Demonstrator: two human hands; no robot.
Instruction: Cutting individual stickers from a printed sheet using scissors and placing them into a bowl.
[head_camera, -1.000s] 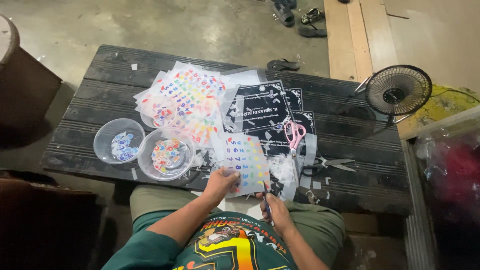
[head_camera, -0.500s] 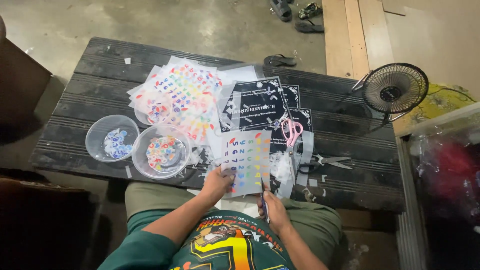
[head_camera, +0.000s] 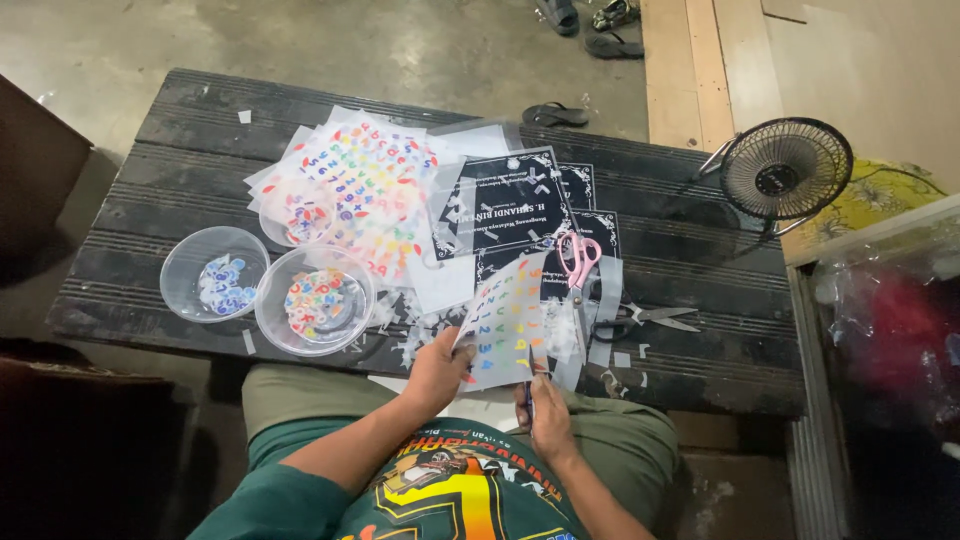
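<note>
- The left hand (head_camera: 437, 368) pinches the lower left edge of a sticker sheet (head_camera: 508, 320) of coloured letters, held low in the frame's centre over the worktop (head_camera: 180, 190) edge.
- The right hand (head_camera: 545, 418) is closed on a thin dark tool, seemingly scissors, at the sheet's bottom edge.
- Done, judging by contents: two clear bowls at lower left hold cut pieces, the outer bowl (head_camera: 213, 273) bluish ones, the nearer bowl (head_camera: 315, 300) mixed colours.
- Left: a stack of uncut sheets (head_camera: 365, 190) at upper centre-left.
- Pink scissors (head_camera: 578, 258) lie unused just right of the held sheet.
</note>
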